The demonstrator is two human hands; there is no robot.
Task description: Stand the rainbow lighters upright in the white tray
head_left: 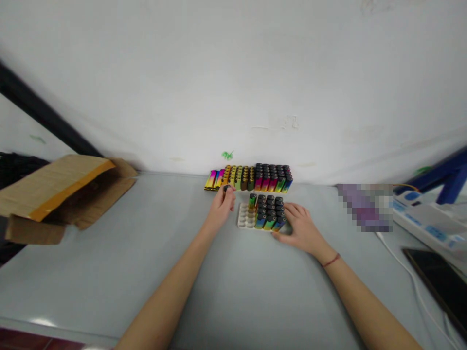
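Observation:
My left hand (pixel 221 204) is closed around a lighter (pixel 226 187), its black top showing above the fingers; the rest of it is hidden. Just to its right lies a white tray (pixel 242 219) with round slots. Upright lighters (pixel 270 213) with black tops and blue-green bodies fill its right part, and a green-yellow one (pixel 252 200) stands further left; several slots at the left hold nothing. My right hand (pixel 301 231) grips the tray's right side, thumb at the front corner and fingers along the edge.
Behind the tray, rows of multicoloured lighters (pixel 255 179) stand near the wall. An open cardboard box (pixel 69 192) lies at the left. To the right are a white power strip (pixel 430 221), a dark phone (pixel 438 277), a white cable (pixel 404 267) and a pixelated item (pixel 365 206).

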